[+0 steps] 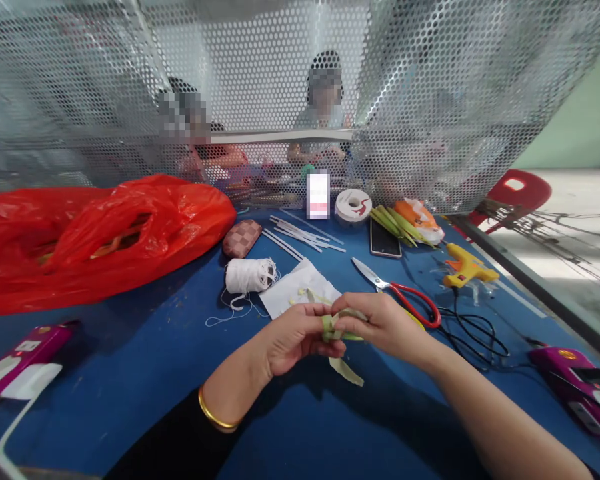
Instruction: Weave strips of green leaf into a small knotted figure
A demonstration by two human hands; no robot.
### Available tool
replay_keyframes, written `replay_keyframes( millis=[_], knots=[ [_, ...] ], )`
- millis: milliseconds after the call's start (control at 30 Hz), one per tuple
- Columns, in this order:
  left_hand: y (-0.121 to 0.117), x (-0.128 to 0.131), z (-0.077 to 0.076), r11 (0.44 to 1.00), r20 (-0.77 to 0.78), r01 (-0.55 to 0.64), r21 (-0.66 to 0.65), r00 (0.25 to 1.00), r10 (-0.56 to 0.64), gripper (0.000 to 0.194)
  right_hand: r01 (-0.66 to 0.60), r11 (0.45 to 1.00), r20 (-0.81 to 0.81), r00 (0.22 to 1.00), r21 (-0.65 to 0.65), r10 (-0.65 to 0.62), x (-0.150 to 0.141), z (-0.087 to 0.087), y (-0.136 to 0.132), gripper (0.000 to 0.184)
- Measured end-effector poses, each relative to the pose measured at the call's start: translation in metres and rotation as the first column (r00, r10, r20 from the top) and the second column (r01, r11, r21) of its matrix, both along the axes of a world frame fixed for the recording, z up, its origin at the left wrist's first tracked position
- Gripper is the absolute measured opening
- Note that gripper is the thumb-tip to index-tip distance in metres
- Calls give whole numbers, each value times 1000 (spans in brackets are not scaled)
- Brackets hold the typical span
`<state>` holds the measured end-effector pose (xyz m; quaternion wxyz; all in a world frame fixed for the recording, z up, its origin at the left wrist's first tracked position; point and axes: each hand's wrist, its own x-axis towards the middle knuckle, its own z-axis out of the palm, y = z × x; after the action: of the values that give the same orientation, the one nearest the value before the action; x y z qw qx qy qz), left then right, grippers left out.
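Between my two hands is a pale green strip, leaf-like and folded [329,326]. My left hand [300,338] pinches it from the left, thumb on top. From the right, my right hand [375,323] grips the same strip with thumb and fingertips. One loose end [347,372] hangs below my fingers. Just behind the hands lies a white paper sheet [285,290] with small yellow-green scraps. Red-handled scissors [415,300] lie beyond my right hand, blades pointing away to the left. A spool of white string [250,275] lies left of the paper.
A red plastic bag [180,207] covers the back left. Behind the paper lie white sticks [300,233], a ribbon roll [353,205], a phone [385,240] and green strips [397,223]. At right are a yellow glue gun [467,267] and its cord. A perforated metal screen [260,80] stands behind; people sit beyond.
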<state>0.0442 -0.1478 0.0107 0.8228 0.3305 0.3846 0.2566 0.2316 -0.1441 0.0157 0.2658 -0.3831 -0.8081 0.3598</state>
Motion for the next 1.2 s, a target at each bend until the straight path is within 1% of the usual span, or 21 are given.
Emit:
replay_keyframes(
  millis=[67,167,267,333,467,533,667,733,800,900,967,1100,1200],
  knots=[
    [0,0,1,1000,-13,-1,-15,1000,0,28,42,999,37,998,-8,-42,1,1,2,21],
    [0,0,2,998,-22,-59,-11,998,58,33,103,995,6,995,-12,-103,-1,-1,2,22],
    [1,-1,3,996,0,-93,12,996,93,35,243,970,-53,968,-14,-244,-5,-5,0,21],
    [0,-1,3,997,19,-73,30,997,73,33,319,947,-81,944,-22,-320,-8,-7,-1,21],
    [0,0,-1,997,46,-48,56,998,46,23,369,930,-104,924,-11,-368,-9,-8,-2,22],
    [1,0,-3,996,56,-66,55,996,63,21,376,926,-144,919,26,-368,-9,-8,-2,21],
    [3,-1,-4,990,83,-138,18,987,136,18,371,920,-295,899,126,-323,-8,-7,-1,16],
    [4,-2,-3,987,110,-161,-7,981,161,19,361,928,-325,893,98,-313,-7,-7,-2,13],
    [4,-2,-2,986,134,-164,-24,977,166,24,339,938,-299,904,63,-307,-7,-7,-3,11],
    [5,-2,0,987,132,-155,-29,979,157,30,330,941,-263,916,70,-302,-9,-8,-4,10],
    [4,-1,1,988,118,-148,-33,981,151,30,326,944,-287,910,51,-299,-10,-10,-4,10],
    [3,2,1,987,106,-149,-62,982,155,28,324,945,-356,880,-32,-314,-15,-16,-5,9],
    [4,2,0,983,117,-156,-98,979,167,31,335,942,-370,876,4,-310,-18,-16,-6,13]
  ],
)
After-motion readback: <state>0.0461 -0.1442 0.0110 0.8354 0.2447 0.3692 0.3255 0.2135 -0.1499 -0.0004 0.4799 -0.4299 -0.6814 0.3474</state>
